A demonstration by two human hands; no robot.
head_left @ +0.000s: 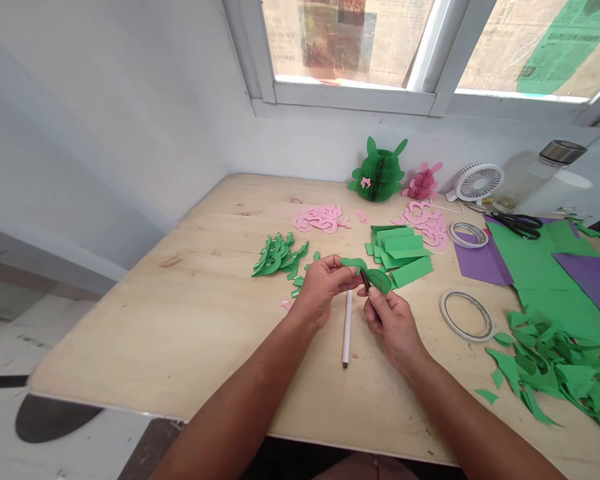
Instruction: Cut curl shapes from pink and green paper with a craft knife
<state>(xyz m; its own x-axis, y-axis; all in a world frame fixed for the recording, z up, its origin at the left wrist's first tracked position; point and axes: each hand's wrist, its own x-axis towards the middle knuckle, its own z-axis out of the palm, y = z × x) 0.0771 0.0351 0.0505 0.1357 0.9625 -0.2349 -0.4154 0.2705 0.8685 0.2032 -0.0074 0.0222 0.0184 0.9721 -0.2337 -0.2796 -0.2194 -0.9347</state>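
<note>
My left hand (325,283) pinches a curvy green paper cutout (379,280) above the table. My right hand (390,320) is closed on small dark scissors (365,279), whose handles are hidden by the fingers. The blades meet the cutout's edge between my two hands. Under them on the table lies a white pen (347,330) with a dark tip. To the left sits a pile of green cutouts (275,257) with whitish strips on them. Behind my right hand are folded green paper strips (400,250).
Pink paper cutouts (323,218) lie further back. A green honeycomb paper figure (379,173), a pink one (423,181), a small fan (479,181) and a bottle (545,173) stand by the wall. Tape rolls (467,316), black scissors (517,225) and green scraps (555,363) are at right.
</note>
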